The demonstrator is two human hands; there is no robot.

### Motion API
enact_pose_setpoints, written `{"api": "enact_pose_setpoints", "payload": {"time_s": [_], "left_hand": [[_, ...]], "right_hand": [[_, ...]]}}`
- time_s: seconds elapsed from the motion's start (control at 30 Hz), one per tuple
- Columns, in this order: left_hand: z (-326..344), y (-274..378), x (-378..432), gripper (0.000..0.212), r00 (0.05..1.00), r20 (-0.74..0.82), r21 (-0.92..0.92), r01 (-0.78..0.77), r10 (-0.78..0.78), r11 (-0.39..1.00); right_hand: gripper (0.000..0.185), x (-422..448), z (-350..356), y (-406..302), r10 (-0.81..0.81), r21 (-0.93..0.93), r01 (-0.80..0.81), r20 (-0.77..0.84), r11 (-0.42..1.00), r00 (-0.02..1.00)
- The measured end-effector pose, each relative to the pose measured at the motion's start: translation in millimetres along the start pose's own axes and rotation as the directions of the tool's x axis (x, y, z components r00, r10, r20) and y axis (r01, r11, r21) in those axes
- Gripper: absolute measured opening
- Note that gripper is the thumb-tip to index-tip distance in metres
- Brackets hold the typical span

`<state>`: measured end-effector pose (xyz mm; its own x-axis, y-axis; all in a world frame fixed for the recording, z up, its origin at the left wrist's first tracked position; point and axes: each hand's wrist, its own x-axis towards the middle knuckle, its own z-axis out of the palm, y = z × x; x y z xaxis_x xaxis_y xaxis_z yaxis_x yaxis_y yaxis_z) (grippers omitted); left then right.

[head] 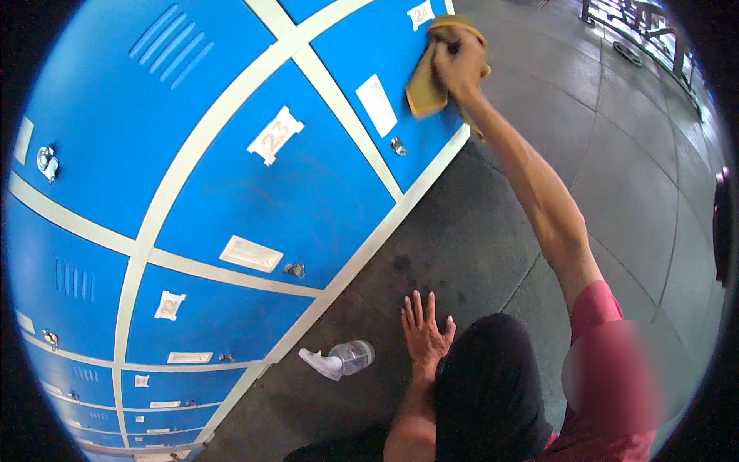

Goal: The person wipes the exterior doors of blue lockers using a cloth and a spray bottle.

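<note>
My right hand grips a yellow-brown cloth against the right part of a blue locker door, beside its white label holder and above a small metal lock. The cloth hangs down from my fingers and is slightly blurred. Lower down, my left hand has its fingers spread, palm down over the dark floor, with nothing in it. To its left, a clear plastic spray bottle with a white trigger head lies on its side on the floor.
Blue metal lockers with cream frames, number plates, recessed handles and locks fill the left side. My bent knee is at the bottom. A metal rack and a round plate are at the far upper right, on the grey floor.
</note>
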<state>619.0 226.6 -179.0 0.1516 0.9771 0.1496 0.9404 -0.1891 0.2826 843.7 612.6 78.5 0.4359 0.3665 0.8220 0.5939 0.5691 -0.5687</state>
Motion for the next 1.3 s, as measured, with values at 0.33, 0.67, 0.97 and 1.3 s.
{"api": "enact_pose_setpoints", "payload": {"time_s": [0.33,0.67,0.97,1.3], "left_hand": [[-2,-5,-2,0.07,1.0,-0.01,0.004,0.023,-0.023,1.0],[-4,-2,-4,0.069,0.999,0.01,-0.022,0.038,-0.038,0.999],[-4,1,-2,0.071,1.0,-0.005,-0.07,0.023,-0.023,0.997],[1,-3,-1,0.07,1.0,0.005,-0.019,0.018,-0.018,1.0]], "right_hand": [[0.033,-25,11,-108,-0.484,0.257,0.445,0.112,0.858,0.868],[0.036,-53,2,-80,-0.273,0.139,0.25,0.179,0.958,0.945],[0.031,-62,-2,-15,-0.021,0.063,0.018,0.041,0.998,0.999],[0.029,-17,7,-1,0.011,0.092,-0.007,-0.041,0.996,0.999]]}}
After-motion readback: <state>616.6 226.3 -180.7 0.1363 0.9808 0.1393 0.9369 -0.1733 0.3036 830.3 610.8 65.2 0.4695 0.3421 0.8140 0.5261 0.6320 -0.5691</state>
